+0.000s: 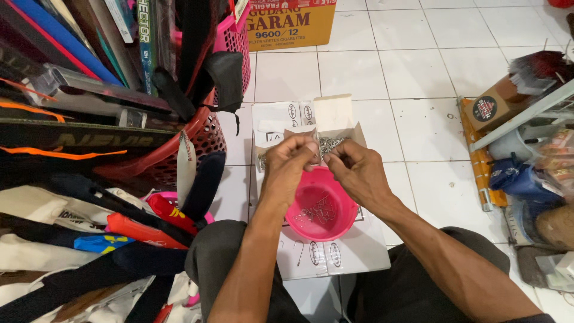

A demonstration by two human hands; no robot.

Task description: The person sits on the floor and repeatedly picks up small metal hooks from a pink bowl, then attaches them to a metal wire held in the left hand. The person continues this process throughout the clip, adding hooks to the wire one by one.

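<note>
Two bare hands meet over a pink bowl (323, 210) on a white tiled floor (412, 72), where a seated person works small metal hooks (318, 209) out of an open white cardboard box (311, 116). The left hand (289, 164) and right hand (357, 170) are both pinched nearly closed, fingertips touching at a tiny piece between them, too small to make out clearly. More of the wire pieces lie in a tangle inside the box (330, 143), just beyond the hands, and a scatter sits in the bowl below. Light, stiff and sharp-pointed by the look of them, they likely snag on one another and are best taken by the shank with fingertips. Red and pink mesh baskets (203, 140) of long packaged goods crowd the left.
</note>
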